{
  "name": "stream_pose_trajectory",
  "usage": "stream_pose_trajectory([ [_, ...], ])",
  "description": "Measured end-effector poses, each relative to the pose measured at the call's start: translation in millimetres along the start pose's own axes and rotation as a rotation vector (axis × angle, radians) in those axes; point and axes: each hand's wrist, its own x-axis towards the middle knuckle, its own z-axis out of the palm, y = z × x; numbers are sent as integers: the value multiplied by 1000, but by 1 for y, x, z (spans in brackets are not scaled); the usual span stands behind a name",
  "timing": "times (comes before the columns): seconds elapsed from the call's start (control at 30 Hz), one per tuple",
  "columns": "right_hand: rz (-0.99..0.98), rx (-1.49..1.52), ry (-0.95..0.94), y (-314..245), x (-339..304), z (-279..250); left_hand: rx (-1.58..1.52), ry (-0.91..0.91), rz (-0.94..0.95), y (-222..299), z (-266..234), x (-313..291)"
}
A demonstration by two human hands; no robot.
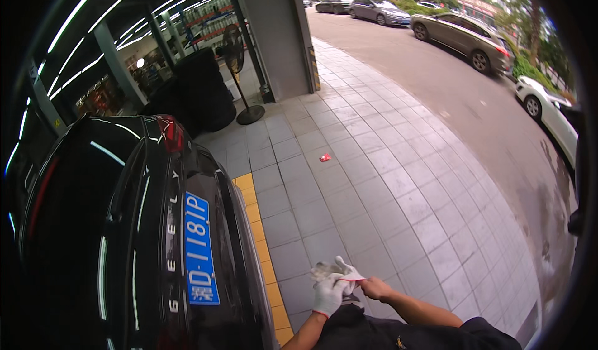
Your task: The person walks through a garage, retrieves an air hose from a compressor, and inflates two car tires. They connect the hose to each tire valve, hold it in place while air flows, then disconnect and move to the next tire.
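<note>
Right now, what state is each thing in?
Left hand: gloved, touching the second glove.
Right hand: mostly bare, touching that glove.
Second glove: clear of the right wrist; whether partly on, unclear.
Tailgate: shut.
Fan: upright; spinning or not, unclear.
Ceiling lights: lit.
Red scrap: lying on the pavement.

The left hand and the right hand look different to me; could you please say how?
The left hand wears a white glove with red edging; the right hand shows bare skin. The left hand is nearer the black car, the right hand farther away. Both meet at a second white glove.
</note>
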Motion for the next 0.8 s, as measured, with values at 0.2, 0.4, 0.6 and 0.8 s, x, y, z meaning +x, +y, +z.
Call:
stream_pose_trajectory([
  [0.2, 95, 1247, -259, -195, 127, -176, 492, -355, 208, 45, 51, 258],
  [0.4, -478, 1082, 41, -370, 402, -358, 465, -305, 227, -17, 116, 633],
  [0.6, -317, 898, -64, -625, 568, -517, 401, -266, 102, 23, 113, 954],
  [0.8, -259, 1166, -730, -843, 713, -685, 318, -171, 73, 23, 126, 1239],
])
